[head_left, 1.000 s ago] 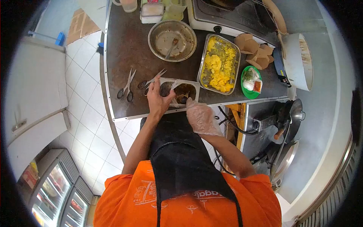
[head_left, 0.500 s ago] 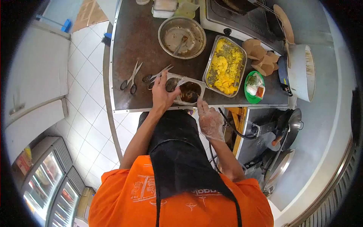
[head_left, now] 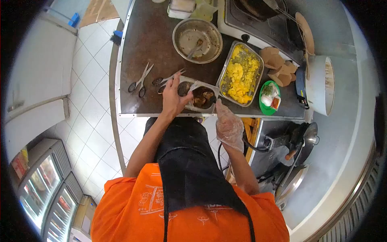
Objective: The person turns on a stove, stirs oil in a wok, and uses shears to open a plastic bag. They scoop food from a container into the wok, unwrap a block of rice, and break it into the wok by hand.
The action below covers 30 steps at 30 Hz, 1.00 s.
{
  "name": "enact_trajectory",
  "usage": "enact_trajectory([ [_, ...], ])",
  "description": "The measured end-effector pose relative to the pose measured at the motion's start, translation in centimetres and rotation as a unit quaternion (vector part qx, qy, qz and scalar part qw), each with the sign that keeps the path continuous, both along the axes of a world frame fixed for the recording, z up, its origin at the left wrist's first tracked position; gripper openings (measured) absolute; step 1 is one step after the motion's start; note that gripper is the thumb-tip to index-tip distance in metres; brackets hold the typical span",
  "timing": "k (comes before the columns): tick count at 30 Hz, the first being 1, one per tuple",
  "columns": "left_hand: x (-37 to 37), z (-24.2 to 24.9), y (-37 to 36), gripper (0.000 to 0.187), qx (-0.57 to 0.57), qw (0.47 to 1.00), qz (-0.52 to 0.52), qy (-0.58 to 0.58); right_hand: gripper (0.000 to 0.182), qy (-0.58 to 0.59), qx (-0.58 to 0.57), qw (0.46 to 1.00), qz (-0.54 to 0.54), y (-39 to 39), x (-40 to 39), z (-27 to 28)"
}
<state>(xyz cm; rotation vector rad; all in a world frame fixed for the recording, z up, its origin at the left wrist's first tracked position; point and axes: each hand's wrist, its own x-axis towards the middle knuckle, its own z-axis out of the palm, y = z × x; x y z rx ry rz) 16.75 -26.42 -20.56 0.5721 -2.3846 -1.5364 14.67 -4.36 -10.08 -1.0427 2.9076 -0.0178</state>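
A rectangular metal container with dark brown food in it sits at the counter's front edge. Clear plastic film lies across its middle. My bare left hand grips the container's left part, the thumb reaching over the near side beside the film. On my right hand is a clear plastic glove. Its fingers are closed together at the container's near right corner, by a small dark piece I cannot identify. Two pairs of scissors with black handles lie left of the container.
Behind stands a metal bowl with a spoon in it. A metal tray of yellow food is at the right, beside a green plate with small packets. Further back are brown paper boxes and a stove.
My right hand has drawn slightly down and right, and its wrist has turned. More brown food and a dark piece show at the container's right end. My left hand stays in place.
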Motion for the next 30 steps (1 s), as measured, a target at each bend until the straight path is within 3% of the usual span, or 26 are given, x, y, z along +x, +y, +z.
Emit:
enact_trajectory([
  [1,-0.4,-0.1,-0.1,0.08,-0.001,1.0,0.004,0.004,0.052,0.001,-0.06,0.998,0.014,-0.7,-1.0,0.9],
  [2,-0.2,-0.2,-0.1,0.08,-0.005,1.0,-0.001,-0.004,0.047,-0.049,0.031,0.998,-0.027,-1.5,-1.2,2.2],
  [5,0.1,0.0,-0.1,0.081,-0.006,1.0,-0.008,-0.014,0.036,-0.09,0.105,0.989,-0.053,-4.6,-2.5,2.2],
  [10,0.0,-0.6,0.0,0.083,-0.014,1.0,-0.001,0.011,0.011,-0.053,0.099,0.99,0.083,-5.7,-3.6,-0.1],
  [15,0.2,-0.7,0.0,0.084,-0.01,1.0,-0.001,0.013,0.01,-0.127,0.123,0.98,0.094,-4.3,-5.6,1.7],
  [17,0.2,-0.5,-0.1,0.084,-0.003,1.0,0.0,0.004,0.024,-0.139,0.182,0.966,0.12,-3.8,-5.7,2.0],
  [23,0.2,0.0,0.1,0.083,0.004,1.0,0.005,-0.012,0.016,-0.241,0.276,0.92,0.137,-4.6,-7.9,1.1],
  [26,0.2,0.2,0.2,0.083,0.0,1.0,0.007,-0.023,0.026,-0.323,0.265,0.907,0.056,-6.4,-9.8,1.6],
  [30,0.1,-0.1,0.1,0.082,0.009,1.0,0.005,-0.014,0.031,-0.407,0.246,0.872,0.119,-4.5,-13.0,-1.5],
])
